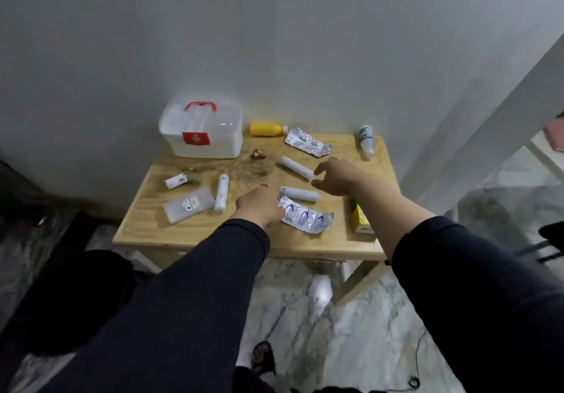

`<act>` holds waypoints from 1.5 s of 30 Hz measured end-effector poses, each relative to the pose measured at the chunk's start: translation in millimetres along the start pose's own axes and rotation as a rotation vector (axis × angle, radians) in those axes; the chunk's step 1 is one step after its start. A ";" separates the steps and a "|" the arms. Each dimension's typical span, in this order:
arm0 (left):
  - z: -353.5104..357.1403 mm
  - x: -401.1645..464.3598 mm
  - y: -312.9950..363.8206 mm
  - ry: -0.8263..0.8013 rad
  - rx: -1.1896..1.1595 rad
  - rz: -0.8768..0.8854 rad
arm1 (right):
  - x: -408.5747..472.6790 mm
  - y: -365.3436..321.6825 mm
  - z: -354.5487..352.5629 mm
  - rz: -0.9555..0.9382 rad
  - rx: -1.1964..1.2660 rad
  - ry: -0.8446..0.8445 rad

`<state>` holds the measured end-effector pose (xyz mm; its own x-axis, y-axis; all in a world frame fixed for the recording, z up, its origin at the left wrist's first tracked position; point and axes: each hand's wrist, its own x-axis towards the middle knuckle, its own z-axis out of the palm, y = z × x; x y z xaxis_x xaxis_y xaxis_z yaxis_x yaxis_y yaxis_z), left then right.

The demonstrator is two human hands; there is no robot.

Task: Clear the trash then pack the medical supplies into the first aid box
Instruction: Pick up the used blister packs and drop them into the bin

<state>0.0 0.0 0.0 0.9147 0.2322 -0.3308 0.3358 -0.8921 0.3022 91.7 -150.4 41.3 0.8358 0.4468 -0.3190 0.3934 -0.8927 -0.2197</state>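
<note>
Two hands reach over the table (171, 233): left hand (259, 204) lies on a foil pill strip (305, 215), grip unclear; right hand (335, 179), fingers spread, nears a white roll (296, 168); first aid box (203, 136) closed, back-left corner

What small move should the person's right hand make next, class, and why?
Probably close the right hand on the white roll just ahead of its open fingers, since it hovers there empty. But the box looks shut, and brown bits lie on the table, so clearing those may come first.
</note>
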 end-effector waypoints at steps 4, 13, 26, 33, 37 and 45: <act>20.4 20.3 -11.3 -0.024 -0.037 -0.067 | 27.8 2.8 15.8 0.031 0.053 0.010; 43.0 47.1 -15.9 0.039 -0.108 -0.140 | 100.6 24.6 28.1 -0.017 0.000 0.109; 61.2 62.0 -6.8 0.130 -0.473 -0.520 | 213.8 62.1 25.1 -0.108 -0.081 0.058; 59.6 62.3 0.0 0.252 -0.658 -0.601 | 211.9 70.7 23.1 -0.204 -0.269 0.078; 41.5 60.7 -1.4 0.241 -0.694 -0.564 | 201.8 67.3 10.4 -0.227 -0.165 0.160; -35.2 53.0 -28.6 0.527 -0.757 -0.611 | 176.9 -11.1 -9.1 -0.391 0.188 0.272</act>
<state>46.8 51.5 5.3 0.4690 0.8492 -0.2428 0.6497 -0.1454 0.7462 238.7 -62.0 -4.3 0.7191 0.6918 0.0658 0.6419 -0.6250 -0.4443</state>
